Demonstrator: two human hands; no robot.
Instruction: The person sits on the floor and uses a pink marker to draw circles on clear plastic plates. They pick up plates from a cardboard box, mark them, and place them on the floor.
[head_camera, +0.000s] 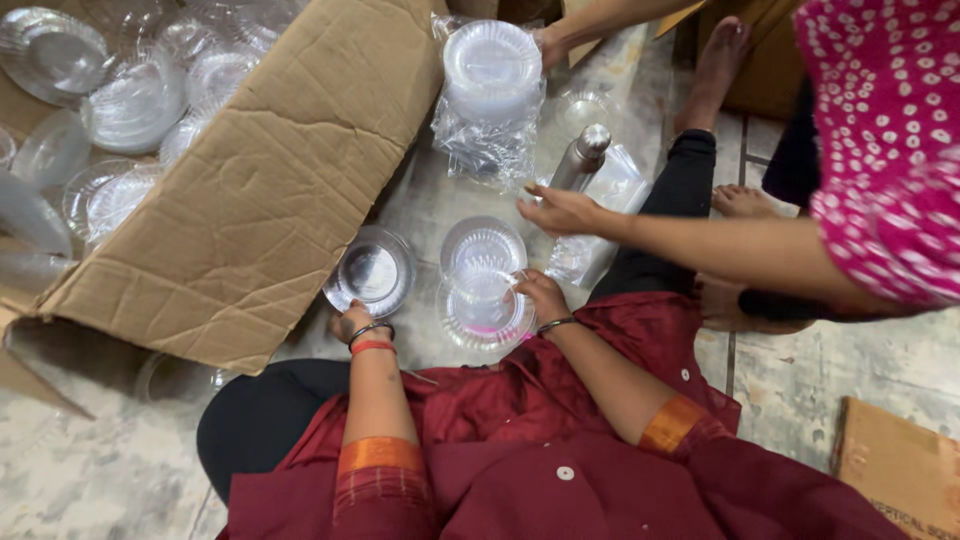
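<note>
Seen from above, a seated person's left hand (350, 322) pinches the rim of a round clear plastic plate (370, 271) on the stone floor (100, 470). Their right hand (541, 296), fingers closed, grips a stack of clear plastic plates (484, 300) at three o'clock from it. A co-worker's hand (560, 210) reaches in at one o'clock, beside a steel bottle (583, 158). A torn cardboard box (260, 190) lies at ten o'clock.
</note>
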